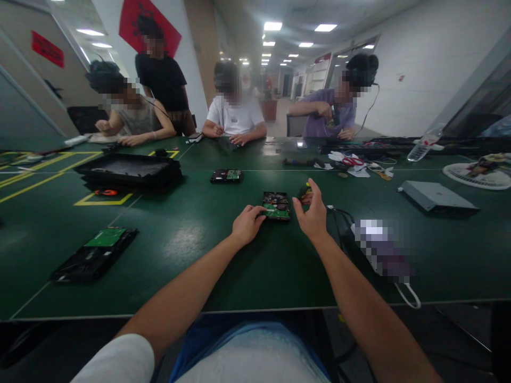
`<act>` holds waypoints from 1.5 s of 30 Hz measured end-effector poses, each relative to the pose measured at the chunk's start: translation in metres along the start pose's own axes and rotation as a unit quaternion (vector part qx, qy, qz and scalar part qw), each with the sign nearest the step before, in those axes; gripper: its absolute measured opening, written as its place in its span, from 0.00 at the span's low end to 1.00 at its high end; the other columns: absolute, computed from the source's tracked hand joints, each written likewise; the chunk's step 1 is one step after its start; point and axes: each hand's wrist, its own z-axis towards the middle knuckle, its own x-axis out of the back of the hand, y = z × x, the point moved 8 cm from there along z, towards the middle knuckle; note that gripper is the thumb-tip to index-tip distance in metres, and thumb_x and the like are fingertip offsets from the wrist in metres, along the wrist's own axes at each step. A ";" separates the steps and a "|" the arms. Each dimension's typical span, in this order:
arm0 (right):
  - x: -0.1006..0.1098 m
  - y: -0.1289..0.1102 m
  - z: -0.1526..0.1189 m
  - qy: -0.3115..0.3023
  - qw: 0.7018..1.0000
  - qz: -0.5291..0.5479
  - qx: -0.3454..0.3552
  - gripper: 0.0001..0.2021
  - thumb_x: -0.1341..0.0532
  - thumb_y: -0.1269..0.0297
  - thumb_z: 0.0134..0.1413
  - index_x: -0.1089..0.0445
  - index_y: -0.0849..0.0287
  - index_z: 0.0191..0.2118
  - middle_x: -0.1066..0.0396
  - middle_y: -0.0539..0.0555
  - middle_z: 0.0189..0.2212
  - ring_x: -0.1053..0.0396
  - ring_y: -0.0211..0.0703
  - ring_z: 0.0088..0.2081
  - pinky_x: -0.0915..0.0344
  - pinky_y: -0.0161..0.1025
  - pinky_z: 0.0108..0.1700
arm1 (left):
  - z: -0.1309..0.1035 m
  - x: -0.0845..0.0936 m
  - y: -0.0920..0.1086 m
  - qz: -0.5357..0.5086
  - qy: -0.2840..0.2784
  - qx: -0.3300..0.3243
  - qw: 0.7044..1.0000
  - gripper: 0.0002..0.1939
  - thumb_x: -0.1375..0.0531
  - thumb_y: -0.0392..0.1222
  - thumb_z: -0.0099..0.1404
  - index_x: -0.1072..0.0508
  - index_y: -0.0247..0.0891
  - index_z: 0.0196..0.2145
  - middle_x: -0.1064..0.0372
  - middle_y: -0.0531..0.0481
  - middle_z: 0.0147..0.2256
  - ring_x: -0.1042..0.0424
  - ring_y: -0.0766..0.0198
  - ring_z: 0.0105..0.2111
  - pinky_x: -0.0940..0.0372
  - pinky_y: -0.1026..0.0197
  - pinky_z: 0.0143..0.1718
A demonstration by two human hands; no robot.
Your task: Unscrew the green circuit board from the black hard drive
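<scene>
A hard drive (275, 206) with a green circuit board on its near part lies on the green table in front of me. My left hand (248, 223) has its fingertips closed on the drive's left edge. Just right of the drive, my right hand (312, 213) is raised with thumb and index finger apart. Its other fingers curl round a black-and-yellow tool handle (304, 190), which looks like a screwdriver's; the tool's tip is hidden.
Another hard drive (226, 176) lies farther back, and a black device with a green board (96, 254) at left. A black tray (130, 170) stands behind it. At right are a blurred phone-like device (379, 247) with a cable and a grey metal box (437, 196). Several people sit opposite.
</scene>
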 end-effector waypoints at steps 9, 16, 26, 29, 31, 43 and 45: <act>-0.001 -0.001 0.000 0.002 1.000 0.012 0.000 0.37 0.40 0.64 0.65 0.53 0.54 0.75 0.31 0.65 0.62 0.21 0.49 0.44 0.21 0.54 0.51 | -0.001 0.000 0.000 0.003 -0.003 0.002 1.000 0.13 0.40 0.46 0.75 0.24 0.48 0.54 0.29 0.48 0.48 0.26 0.60 0.41 0.33 0.59 0.40; -0.001 0.001 0.000 0.007 1.000 0.015 0.010 0.36 0.40 0.61 0.66 0.52 0.54 0.75 0.32 0.65 0.62 0.23 0.52 0.48 0.21 0.55 0.51 | -0.001 -0.001 0.001 0.018 -0.019 0.004 1.000 0.14 0.41 0.47 0.75 0.24 0.49 0.55 0.30 0.47 0.50 0.26 0.59 0.43 0.33 0.59 0.42; -0.001 -0.001 0.000 0.006 1.000 0.008 0.011 0.35 0.41 0.61 0.65 0.50 0.53 0.74 0.31 0.64 0.58 0.24 0.52 0.46 0.21 0.56 0.50 | -0.005 -0.002 0.007 0.057 -0.018 -0.025 0.998 0.17 0.43 0.47 0.76 0.25 0.49 0.59 0.31 0.47 0.51 0.26 0.59 0.44 0.33 0.59 0.40; -0.001 -0.001 0.000 0.009 1.000 0.025 0.009 0.35 0.41 0.64 0.64 0.51 0.54 0.74 0.32 0.65 0.62 0.23 0.51 0.47 0.21 0.54 0.51 | -0.005 -0.002 0.008 0.059 -0.016 -0.033 0.998 0.17 0.43 0.45 0.76 0.25 0.49 0.59 0.31 0.47 0.51 0.27 0.60 0.43 0.32 0.59 0.40; -0.001 0.001 0.000 0.015 0.999 0.028 0.006 0.35 0.40 0.63 0.64 0.50 0.54 0.74 0.32 0.65 0.61 0.23 0.51 0.47 0.21 0.53 0.51 | -0.005 -0.002 0.008 0.056 -0.013 -0.036 0.998 0.17 0.43 0.44 0.76 0.24 0.48 0.59 0.31 0.47 0.51 0.27 0.60 0.43 0.32 0.59 0.41; 0.004 -0.007 0.001 0.017 0.999 -0.009 0.030 0.32 0.41 0.62 0.67 0.47 0.52 0.73 0.29 0.62 0.55 0.25 0.50 0.44 0.22 0.56 0.51 | -0.003 0.003 0.008 0.004 0.028 -0.054 0.998 0.16 0.43 0.39 0.74 0.19 0.43 0.53 0.28 0.45 0.46 0.26 0.60 0.40 0.30 0.57 0.44; 0.004 -0.005 0.001 0.024 0.999 -0.012 0.023 0.32 0.40 0.61 0.66 0.46 0.53 0.73 0.29 0.62 0.55 0.25 0.50 0.42 0.21 0.55 0.49 | -0.004 0.004 0.009 -0.001 0.032 -0.055 0.998 0.16 0.43 0.39 0.74 0.19 0.42 0.52 0.28 0.45 0.46 0.26 0.60 0.40 0.29 0.57 0.45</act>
